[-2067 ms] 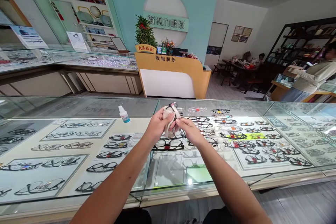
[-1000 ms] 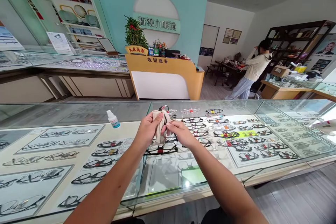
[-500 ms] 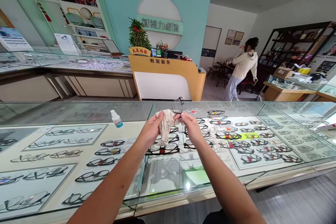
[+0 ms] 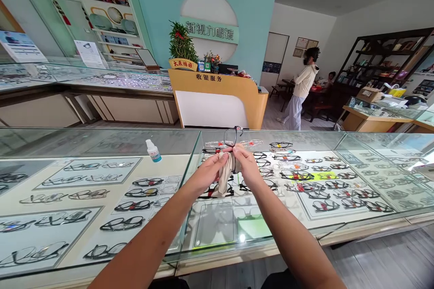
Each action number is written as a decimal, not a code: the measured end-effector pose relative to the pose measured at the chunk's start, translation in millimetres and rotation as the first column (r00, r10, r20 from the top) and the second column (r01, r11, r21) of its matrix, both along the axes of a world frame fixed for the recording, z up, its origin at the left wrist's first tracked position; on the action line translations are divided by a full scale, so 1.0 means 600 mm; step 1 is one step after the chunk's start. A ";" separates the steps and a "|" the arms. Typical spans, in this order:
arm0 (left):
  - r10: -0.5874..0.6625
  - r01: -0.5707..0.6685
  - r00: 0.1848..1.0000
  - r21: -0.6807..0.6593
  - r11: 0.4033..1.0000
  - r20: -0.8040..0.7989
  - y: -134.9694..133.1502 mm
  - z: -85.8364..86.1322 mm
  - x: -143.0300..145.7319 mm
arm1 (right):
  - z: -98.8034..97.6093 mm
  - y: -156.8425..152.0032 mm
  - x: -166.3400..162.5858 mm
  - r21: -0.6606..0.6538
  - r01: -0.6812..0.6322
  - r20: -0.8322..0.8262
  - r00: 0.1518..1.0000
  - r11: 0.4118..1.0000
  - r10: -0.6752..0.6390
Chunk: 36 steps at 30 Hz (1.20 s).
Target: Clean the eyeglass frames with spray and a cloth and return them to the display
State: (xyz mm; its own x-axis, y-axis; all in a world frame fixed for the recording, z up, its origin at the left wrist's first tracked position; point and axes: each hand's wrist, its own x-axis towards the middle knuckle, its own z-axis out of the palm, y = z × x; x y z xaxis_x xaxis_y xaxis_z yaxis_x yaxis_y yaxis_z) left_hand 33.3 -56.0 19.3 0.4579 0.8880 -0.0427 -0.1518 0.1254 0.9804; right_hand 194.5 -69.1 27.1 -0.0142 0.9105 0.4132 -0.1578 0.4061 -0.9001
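Teal wall point(image 4: 159, 9): back of the shop, wooden desk point(image 4: 259, 104) in front of it, glass display counter point(image 4: 264, 246) running right across below my hands.
Displayed frames point(image 4: 122, 223): rows of them under the glass on the left.
Spray bottle point(image 4: 153, 151): white top, blue bottom, on the counter, well apart from my hands.
Left hand point(image 4: 207, 172): thumb and fingers pinched on the cloth point(image 4: 224, 179), which hangs down in a fold. Can't tell if the fingertips touch the frame too.
Snag risk: that hanging cloth could catch a temple, I reckon, and a tug would twist the frame loose onto the glass. Squeezing too hard might bend it.
Black glasses point(image 4: 230, 137): between my hands, up above the counter. Turned on end, long axis close to vertical, one lens sticking up past my fingertips and facing roughly towards me. Lower half's mostly hidden.
Right hand point(image 4: 248, 165): thumb and fingertips closed round the frame near its middle.
Person point(image 4: 303, 83): pale top, standing well behind the counter, off right.
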 end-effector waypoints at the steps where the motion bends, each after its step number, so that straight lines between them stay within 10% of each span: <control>1: 0.004 -0.004 1.000 -0.012 1.000 0.005 -0.001 0.000 0.001 | -0.002 0.001 -0.002 -0.008 -0.006 -0.006 1.000 1.000 0.006; 25: -0.136 0.130 0.989 0.093 0.987 0.061 -0.004 0.016 -0.005 | -0.015 0.007 -0.006 -0.121 -0.057 -0.168 0.985 0.991 0.036; 36: 0.151 -0.164 0.984 0.167 0.972 0.091 -0.004 0.000 0.018 | -0.018 0.004 -0.009 0.016 -0.020 -0.005 1.000 1.000 0.020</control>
State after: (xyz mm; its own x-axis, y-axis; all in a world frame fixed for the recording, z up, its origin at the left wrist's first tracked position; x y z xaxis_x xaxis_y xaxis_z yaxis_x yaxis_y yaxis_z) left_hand 43.9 -58.5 19.6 0.3076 0.9399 0.1481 -0.2316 -0.0770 0.9698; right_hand 189.1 -66.6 16.1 -0.0302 0.9036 0.4274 -0.1703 0.4167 -0.8930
